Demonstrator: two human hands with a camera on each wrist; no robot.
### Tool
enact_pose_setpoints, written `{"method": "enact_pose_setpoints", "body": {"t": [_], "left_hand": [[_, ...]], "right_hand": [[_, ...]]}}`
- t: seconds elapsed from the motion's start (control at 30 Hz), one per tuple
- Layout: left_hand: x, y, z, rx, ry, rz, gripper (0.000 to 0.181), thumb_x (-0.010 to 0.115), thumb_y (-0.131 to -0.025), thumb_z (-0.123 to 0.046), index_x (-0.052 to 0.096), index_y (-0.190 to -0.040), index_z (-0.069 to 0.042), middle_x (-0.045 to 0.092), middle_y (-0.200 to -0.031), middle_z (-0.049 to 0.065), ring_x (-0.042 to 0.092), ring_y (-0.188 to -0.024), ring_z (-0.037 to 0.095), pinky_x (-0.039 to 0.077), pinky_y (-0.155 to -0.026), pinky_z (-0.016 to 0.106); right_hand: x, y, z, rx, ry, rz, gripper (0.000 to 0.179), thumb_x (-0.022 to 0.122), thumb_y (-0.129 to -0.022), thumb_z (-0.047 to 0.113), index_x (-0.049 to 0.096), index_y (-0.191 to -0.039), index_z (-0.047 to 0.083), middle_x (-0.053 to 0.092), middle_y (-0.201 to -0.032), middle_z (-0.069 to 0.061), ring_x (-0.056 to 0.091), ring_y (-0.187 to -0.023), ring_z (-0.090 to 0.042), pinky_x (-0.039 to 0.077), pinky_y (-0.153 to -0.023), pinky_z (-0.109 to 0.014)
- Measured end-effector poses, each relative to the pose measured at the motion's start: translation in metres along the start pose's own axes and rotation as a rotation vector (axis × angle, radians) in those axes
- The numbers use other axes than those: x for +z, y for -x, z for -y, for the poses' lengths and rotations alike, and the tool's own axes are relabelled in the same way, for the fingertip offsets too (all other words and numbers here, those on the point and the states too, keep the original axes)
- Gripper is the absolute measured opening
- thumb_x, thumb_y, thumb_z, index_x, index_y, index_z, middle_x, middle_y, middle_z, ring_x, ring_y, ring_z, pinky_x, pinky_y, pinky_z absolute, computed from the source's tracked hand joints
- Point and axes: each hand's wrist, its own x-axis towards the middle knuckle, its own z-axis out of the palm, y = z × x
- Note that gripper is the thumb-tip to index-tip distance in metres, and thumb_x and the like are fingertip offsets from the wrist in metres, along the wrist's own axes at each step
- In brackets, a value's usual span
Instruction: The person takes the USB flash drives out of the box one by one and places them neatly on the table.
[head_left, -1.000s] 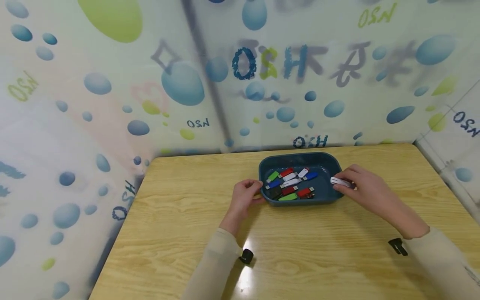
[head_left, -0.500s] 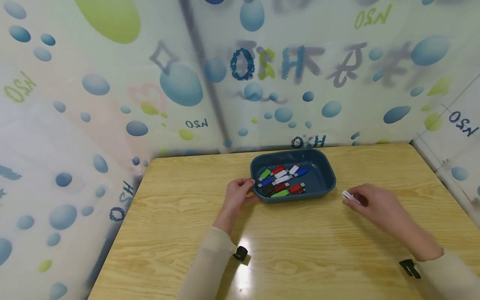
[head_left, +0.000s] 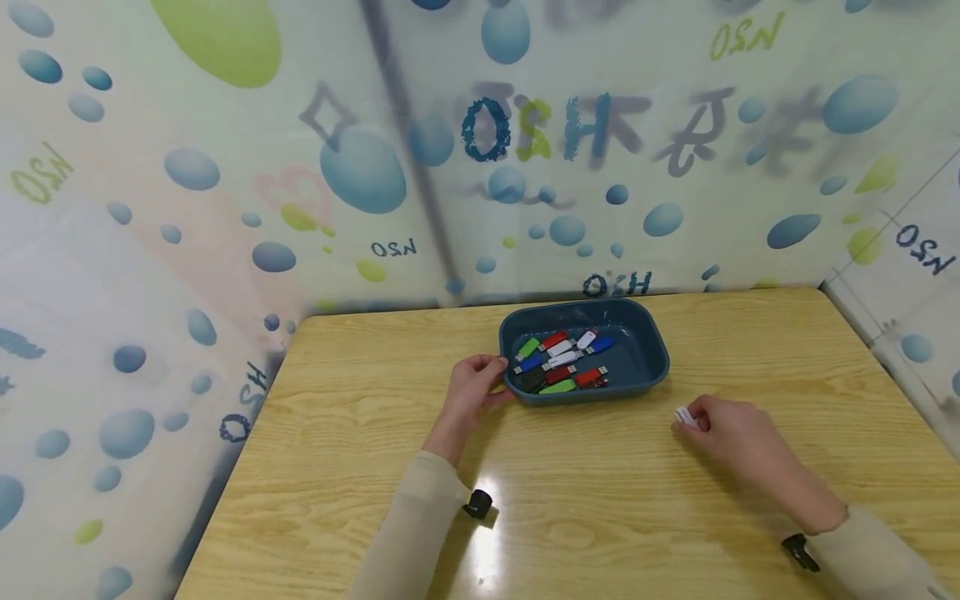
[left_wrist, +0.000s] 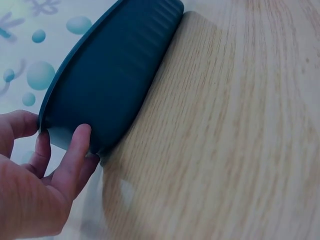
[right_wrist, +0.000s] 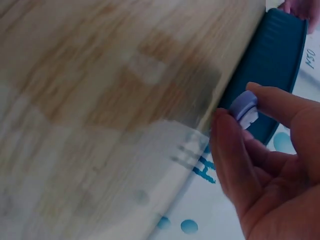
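Observation:
A dark teal plastic tray [head_left: 636, 354] sits on the table with several USB flash drives [head_left: 564, 358] in its left and middle part: green, red, blue, white and black ones. My left hand [head_left: 467, 396] grips the tray's left end, thumb at the rim and fingers against the outer wall, as the left wrist view shows. My right hand [head_left: 738, 432] pinches a white USB flash drive [head_left: 686, 418] between thumb and fingers, to the right of the tray and nearer the front. In the right wrist view only the end of this flash drive [right_wrist: 245, 108] shows; the fingers hide the rest.
The light wood table [head_left: 585, 500] stretches forward to a patterned sheet [head_left: 450, 167] hung behind it. Another stretch of sheet [head_left: 135, 375] borders its left side. A black strap end [head_left: 478, 504] hangs below the left sleeve, and another [head_left: 799, 552] by the right sleeve.
My right hand has gone from the tray's right rim out to the right, then toward the front, with the white USB flash drive. The tray has shifted slightly left with my left hand.

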Motion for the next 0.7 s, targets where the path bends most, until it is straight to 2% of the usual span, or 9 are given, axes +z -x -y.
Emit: {"method": "enact_pose_setpoints", "body": {"t": [0.13, 0.37, 0.53, 0.7], "left_hand": [[-0.001, 0.0, 0.0, -0.002, -0.004, 0.002, 0.021, 0.066, -0.099, -0.01, 0.066, -0.112, 0.006, 0.068, -0.101, 0.011, 0.068, -0.086, 0.016, 0.064, -0.067, 0.03], [0.0, 0.001, 0.0, 0.005, -0.025, 0.015, 0.024, 0.066, -0.1, -0.013, 0.064, -0.114, 0.007, 0.066, -0.109, 0.015, 0.067, -0.094, 0.02, 0.065, -0.075, 0.038], [-0.001, 0.0, 0.0, -0.001, -0.034, 0.026, 0.027, 0.066, -0.101, -0.016, 0.063, -0.117, 0.006, 0.067, -0.116, 0.019, 0.067, -0.097, 0.021, 0.064, -0.08, 0.041], [-0.002, 0.0, -0.001, -0.002, -0.034, 0.028, 0.024, 0.066, -0.101, -0.015, 0.063, -0.113, 0.005, 0.067, -0.114, 0.018, 0.067, -0.097, 0.02, 0.064, -0.079, 0.04]], "right_hand": [[0.002, -0.002, 0.003, 0.028, 0.032, 0.04, 0.029, 0.073, -0.094, 0.029, 0.066, -0.089, 0.002, 0.054, -0.069, 0.001, 0.047, -0.06, -0.017, 0.038, -0.053, -0.031], [0.009, -0.007, 0.005, 0.035, 0.017, 0.068, 0.03, 0.071, -0.095, 0.029, 0.06, -0.079, 0.007, 0.05, -0.064, 0.0, 0.044, -0.056, -0.016, 0.034, -0.051, -0.03], [0.012, -0.01, 0.006, 0.016, 0.013, 0.044, 0.034, 0.07, -0.096, 0.029, 0.054, -0.072, 0.01, 0.045, -0.06, 0.001, 0.041, -0.052, -0.015, 0.031, -0.048, -0.029], [0.014, -0.011, 0.008, 0.01, 0.029, 0.017, 0.042, 0.072, -0.095, 0.03, 0.048, -0.063, 0.016, 0.037, -0.055, 0.006, 0.034, -0.05, -0.012, 0.025, -0.048, -0.027]]}}
